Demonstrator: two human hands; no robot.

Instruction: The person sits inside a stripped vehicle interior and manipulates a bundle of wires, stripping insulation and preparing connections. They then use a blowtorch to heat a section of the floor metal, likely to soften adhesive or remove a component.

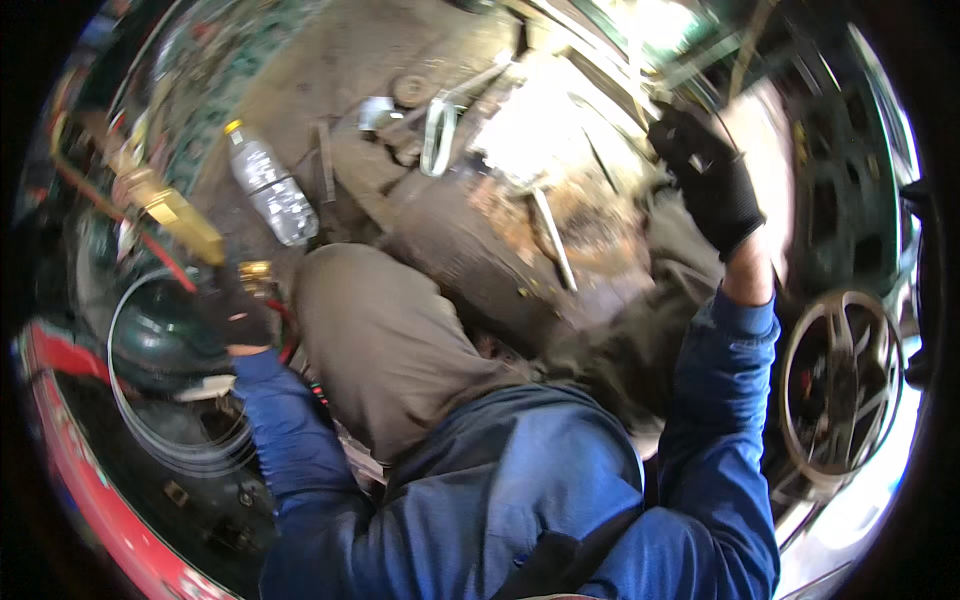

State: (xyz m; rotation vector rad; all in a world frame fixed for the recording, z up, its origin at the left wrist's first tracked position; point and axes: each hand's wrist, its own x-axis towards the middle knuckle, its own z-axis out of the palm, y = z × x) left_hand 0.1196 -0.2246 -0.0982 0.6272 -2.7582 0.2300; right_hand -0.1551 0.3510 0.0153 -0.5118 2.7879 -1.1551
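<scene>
A brass-coloured tool (pixel 185 220) is lying diagonally in the left of the frame, its lower end meeting the gloved left hand (pixel 235 310). Blur and dark surroundings are hiding the fingers there, so I cannot tell whether that grip is closing around the tool or just touching it; the tool's upper end is dissolving into clutter. Just right of the hand, a shiny brass fitting (pixel 256 272) is showing, its far side hidden. The left forearm is angling up from the lower edge in a blue sleeve (pixel 300 450), the wrist partly bare.

In the upper right, the right hand (pixel 705 180), in a black glove, is standing higher, its arm bending at the elbow and its forearm pointing upward. Its fingers are looking curled, but a thin dark rod (pixel 720 120) is passing beside them, and I cannot tell whether the grip is holding it.

Farther out, a red hose (pixel 168 262) is running near the tool, partly covered. A clear bottle (pixel 270 190) with a yellow cap is lying in the upper left. Glare is washing out the upper middle, above a pale metal tube (pixel 553 240). A steering wheel (pixel 842 380) is sitting at the right; the dark fisheye rim is cutting off the surroundings.
</scene>
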